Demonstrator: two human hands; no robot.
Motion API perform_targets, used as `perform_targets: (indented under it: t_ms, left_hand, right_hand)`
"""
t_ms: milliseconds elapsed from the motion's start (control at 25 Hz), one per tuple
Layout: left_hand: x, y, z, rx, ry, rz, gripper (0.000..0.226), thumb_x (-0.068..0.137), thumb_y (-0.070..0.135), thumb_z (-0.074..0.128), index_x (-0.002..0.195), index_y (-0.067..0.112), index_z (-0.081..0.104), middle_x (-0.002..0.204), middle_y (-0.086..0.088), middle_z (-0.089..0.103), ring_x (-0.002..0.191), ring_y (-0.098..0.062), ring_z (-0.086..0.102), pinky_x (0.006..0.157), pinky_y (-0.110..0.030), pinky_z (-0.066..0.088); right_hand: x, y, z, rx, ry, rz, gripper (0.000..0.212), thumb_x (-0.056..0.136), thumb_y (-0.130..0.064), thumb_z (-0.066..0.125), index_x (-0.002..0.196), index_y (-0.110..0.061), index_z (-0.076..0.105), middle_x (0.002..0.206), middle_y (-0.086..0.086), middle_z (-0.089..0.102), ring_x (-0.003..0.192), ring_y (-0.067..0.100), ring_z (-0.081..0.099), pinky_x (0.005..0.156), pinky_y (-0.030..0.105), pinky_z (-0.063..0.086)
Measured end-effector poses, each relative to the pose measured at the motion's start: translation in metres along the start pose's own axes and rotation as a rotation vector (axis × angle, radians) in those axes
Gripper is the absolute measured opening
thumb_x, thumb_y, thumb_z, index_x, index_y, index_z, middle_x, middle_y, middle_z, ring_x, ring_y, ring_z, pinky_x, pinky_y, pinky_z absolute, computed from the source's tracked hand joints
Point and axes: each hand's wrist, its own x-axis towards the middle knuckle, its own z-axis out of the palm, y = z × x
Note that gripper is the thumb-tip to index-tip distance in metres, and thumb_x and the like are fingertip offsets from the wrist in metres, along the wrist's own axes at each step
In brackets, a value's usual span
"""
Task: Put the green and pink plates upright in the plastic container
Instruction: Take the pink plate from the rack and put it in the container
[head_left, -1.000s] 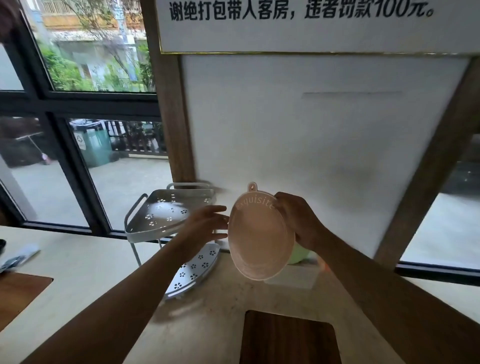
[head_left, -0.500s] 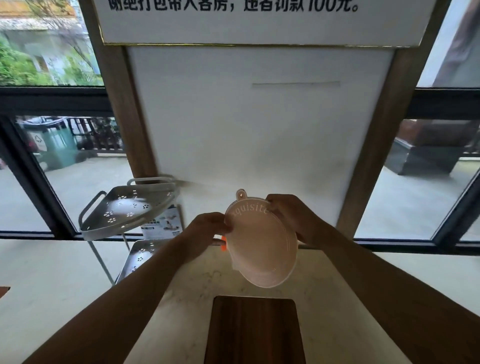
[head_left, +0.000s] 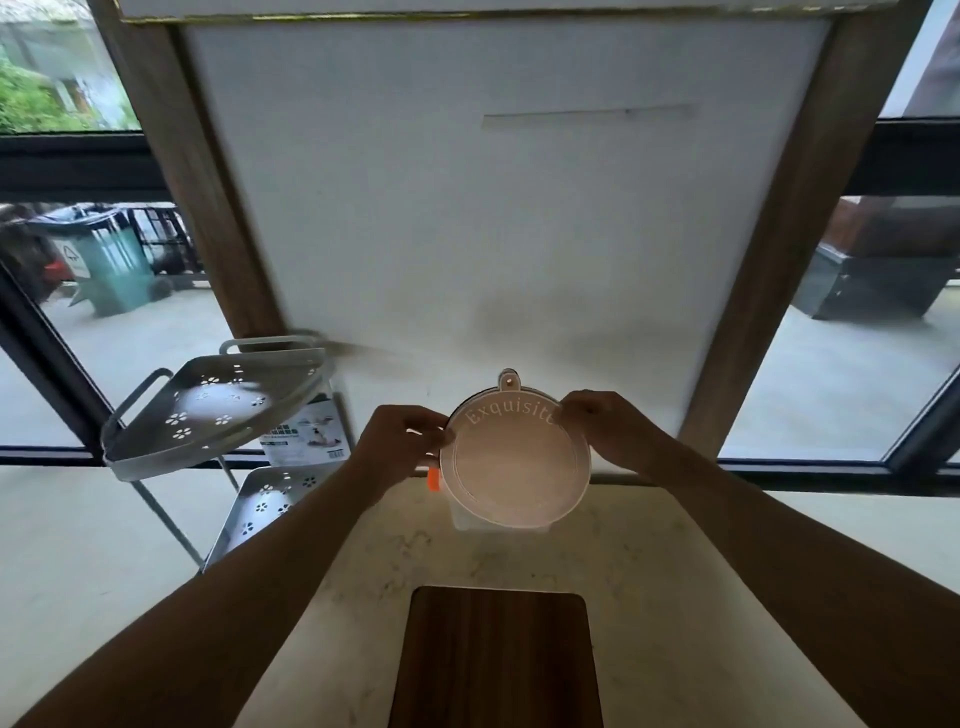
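From the head camera we see the pink plate (head_left: 515, 465) held upright between both hands, its face turned toward us. Our left hand (head_left: 402, 448) grips its left rim and our right hand (head_left: 607, 434) grips the upper right rim. Just behind and below the plate, mostly hidden, sits the clear plastic container (head_left: 464, 519) on the pale worktop (head_left: 363, 582), beside a white tiered rack (head_left: 218, 410).
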Motion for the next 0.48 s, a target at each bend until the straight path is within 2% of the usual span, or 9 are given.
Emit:
perform_targets:
  t_ms: [80,160,240,360,480]
  left_hand:
    - [0.023,-0.004,0.0,0.099,0.069,0.038,0.017,0.079,-0.008,0.074,0.088,0.006,0.077,0.087,-0.025,0.074,0.078,-0.04,0.074,0.077,-0.055,0.061]
    - [0.048,-0.011,0.003,0.228,0.114,0.071,0.016,0.079,-0.003,0.075,0.092,0.007,0.078,0.084,-0.019,0.076,0.075,-0.034,0.075,0.079,-0.05,0.062]
    - [0.07,-0.02,0.007,0.346,0.174,0.083,0.015,0.079,0.004,0.075,0.092,0.011,0.079,0.082,-0.012,0.078,0.075,-0.027,0.075,0.083,-0.044,0.061]
    - [0.096,-0.037,0.017,0.453,0.203,0.106,0.015,0.079,0.009,0.072,0.091,0.016,0.079,0.082,-0.005,0.078,0.078,-0.021,0.074,0.086,-0.036,0.058]
    - [0.12,-0.065,0.029,0.552,0.199,0.101,0.014,0.08,0.013,0.072,0.09,0.019,0.079,0.084,-0.002,0.078,0.076,-0.015,0.07,0.075,-0.017,0.049]
  right_hand:
    - [0.02,0.011,0.0,-0.049,-0.026,-0.02,0.021,0.09,-0.032,0.061,0.074,-0.022,0.07,0.072,0.004,0.066,0.064,0.01,0.057,0.063,0.03,0.044]
    - [0.041,0.023,0.003,-0.1,-0.032,-0.039,0.023,0.093,-0.028,0.06,0.072,-0.023,0.067,0.072,0.009,0.065,0.065,0.016,0.056,0.063,0.033,0.044]
    - [0.06,0.036,0.007,-0.189,-0.007,-0.069,0.025,0.095,-0.029,0.06,0.07,-0.023,0.065,0.067,0.001,0.061,0.063,0.014,0.053,0.059,0.027,0.039]
    - [0.086,0.061,0.015,-0.248,0.097,-0.071,0.013,0.091,-0.027,0.067,0.084,-0.017,0.073,0.077,-0.001,0.069,0.071,0.013,0.059,0.061,0.018,0.039]
    - [0.106,0.09,0.026,-0.28,0.16,-0.064,0.008,0.084,-0.027,0.074,0.09,-0.02,0.073,0.08,-0.009,0.069,0.075,0.001,0.061,0.064,0.009,0.039]
